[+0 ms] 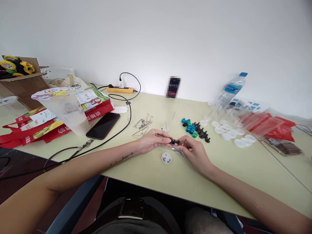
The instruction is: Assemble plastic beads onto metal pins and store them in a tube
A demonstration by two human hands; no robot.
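Note:
My left hand (156,140) and my right hand (194,151) meet above the table, fingers closed on a small black plastic part (175,142) between them. Thin bent wire, partly hidden by the fingers, shows by my left hand. A clear piece with a ridged edge (178,150) shows beneath the right fingertips; I cannot tell whether it is held. Just below the hands sits a round white dish (166,158) with several tiny metal nuts. Beyond the left hand lie several bent wires (142,124). To the right are blue-green parts (190,127) and black parts (201,132).
White discs (226,130) and red plastic packets (275,125) lie at the right, near a water bottle (232,89). At the left are a phone (103,125), a plastic cup (65,112) and red packaging (97,112). A black cable (129,112) runs to a power strip (120,89).

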